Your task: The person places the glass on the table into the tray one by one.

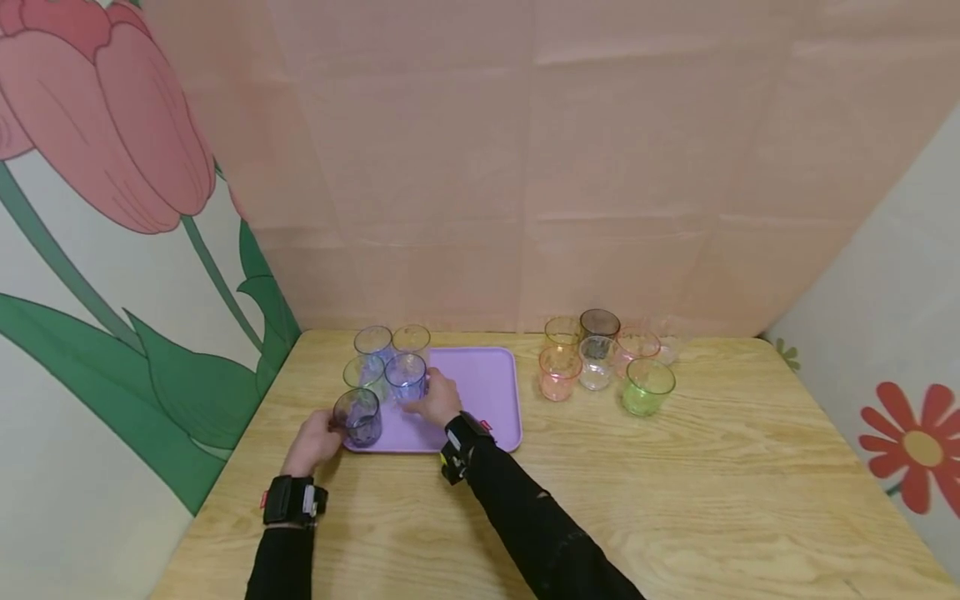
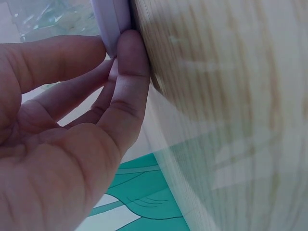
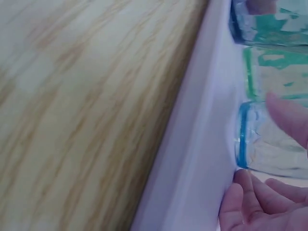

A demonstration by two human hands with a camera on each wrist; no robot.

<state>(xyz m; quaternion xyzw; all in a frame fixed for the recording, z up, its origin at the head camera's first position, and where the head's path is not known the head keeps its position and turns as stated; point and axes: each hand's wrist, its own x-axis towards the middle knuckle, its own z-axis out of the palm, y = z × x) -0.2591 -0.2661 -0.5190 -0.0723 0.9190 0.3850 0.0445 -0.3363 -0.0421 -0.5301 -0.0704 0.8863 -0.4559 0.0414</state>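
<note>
In the head view a lavender tray (image 1: 483, 387) carries several tinted glasses at its left side. A blue glass (image 1: 407, 379) stands upright on it, and my right hand (image 1: 437, 400) grips this low down, thumb in front and fingers at its right side. By the tray's front left corner is my left hand (image 1: 313, 442), beside a dark purple glass (image 1: 358, 421). The left wrist view has its thumb and finger pinching the tray's rim (image 2: 111, 24). Behind stand a pale green glass (image 1: 362, 373), another blue glass (image 1: 373, 340) and an amber glass (image 1: 412, 338).
To the tray's right, a cluster of upright glasses includes a green glass (image 1: 648, 390), a peach glass (image 1: 559, 379), a clear glass (image 1: 597, 367) and a smoky glass (image 1: 600, 322). A peach-coloured sheet (image 1: 525, 183) hangs along the wooden table's (image 1: 720, 500) back edge.
</note>
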